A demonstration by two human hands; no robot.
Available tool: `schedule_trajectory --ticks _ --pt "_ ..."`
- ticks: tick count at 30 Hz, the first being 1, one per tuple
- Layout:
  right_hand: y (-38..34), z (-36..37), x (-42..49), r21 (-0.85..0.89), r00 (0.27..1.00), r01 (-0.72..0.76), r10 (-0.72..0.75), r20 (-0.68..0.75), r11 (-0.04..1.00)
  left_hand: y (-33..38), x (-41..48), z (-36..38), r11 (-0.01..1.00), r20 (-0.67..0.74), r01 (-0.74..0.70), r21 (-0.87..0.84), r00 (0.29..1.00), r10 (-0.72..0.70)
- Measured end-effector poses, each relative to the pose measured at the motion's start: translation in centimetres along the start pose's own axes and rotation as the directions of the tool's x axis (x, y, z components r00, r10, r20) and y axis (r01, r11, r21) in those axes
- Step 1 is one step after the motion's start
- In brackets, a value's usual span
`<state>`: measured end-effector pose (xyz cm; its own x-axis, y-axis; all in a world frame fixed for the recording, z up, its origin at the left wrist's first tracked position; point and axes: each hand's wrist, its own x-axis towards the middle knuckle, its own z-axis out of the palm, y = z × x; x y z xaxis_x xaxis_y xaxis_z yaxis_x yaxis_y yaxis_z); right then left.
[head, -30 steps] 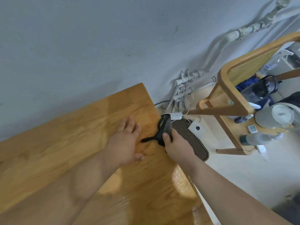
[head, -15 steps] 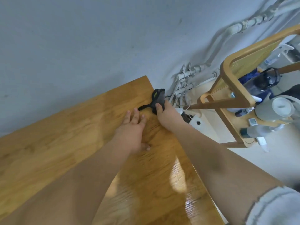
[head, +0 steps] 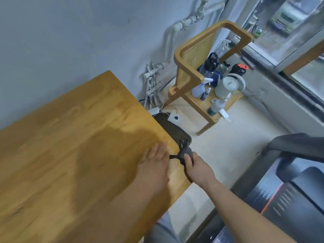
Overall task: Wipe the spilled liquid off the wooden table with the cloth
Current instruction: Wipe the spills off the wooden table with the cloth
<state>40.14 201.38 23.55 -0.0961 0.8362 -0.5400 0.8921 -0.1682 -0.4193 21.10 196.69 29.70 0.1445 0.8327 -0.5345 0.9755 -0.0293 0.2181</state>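
**Little left to wipe**

Gripped the dark cloth (head: 184, 151) in a curled right hand (head: 198, 170), thumb on top, at the near right edge of the wooden table (head: 78, 137). Pressed the left hand (head: 154, 165) flat just beside it, fingers straight and together. Found no puddle on the blurred, honey-coloured grain; judged the wipe nearly done. Soft, bunched fabric, yellow-green flecked.

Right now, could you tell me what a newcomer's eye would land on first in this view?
The wooden table fills the left of the view, with the left hand lying flat on it near its right edge. At that edge, the right hand grips a dark cloth. Behind, by the wall, a wooden chair holds spray bottles on its seat.
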Motion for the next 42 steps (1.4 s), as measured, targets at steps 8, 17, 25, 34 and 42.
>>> schedule_trajectory --ticks 8,17,25,34,42 --pt "2.2 2.2 -3.1 0.15 0.981 -0.151 0.167 -0.102 0.977 -0.8 -2.6 3.5 0.997 0.174 0.081 0.001 0.982 -0.08" --pt "-1.1 0.5 3.1 0.118 0.963 -0.264 0.255 0.086 0.957 -0.3 -1.9 3.1 0.992 0.244 0.126 0.001 0.962 -0.123" --pt "0.5 0.8 0.5 0.259 0.972 -0.22 0.232 -0.017 0.94 0.1 -2.1 3.3 0.989 0.24 0.143 0.028 0.96 -0.145" --pt "0.1 4.4 -7.0 0.618 0.88 -0.323 0.468 -0.082 0.717 1.0 -5.1 4.3 0.99 0.056 0.117 -0.077 0.992 -0.113" --pt "-6.7 16.9 -18.6 0.648 0.875 -0.379 0.484 0.019 0.661 -5.3 -17.1 13.3 0.987 -0.107 0.027 -0.16 0.993 -0.045"
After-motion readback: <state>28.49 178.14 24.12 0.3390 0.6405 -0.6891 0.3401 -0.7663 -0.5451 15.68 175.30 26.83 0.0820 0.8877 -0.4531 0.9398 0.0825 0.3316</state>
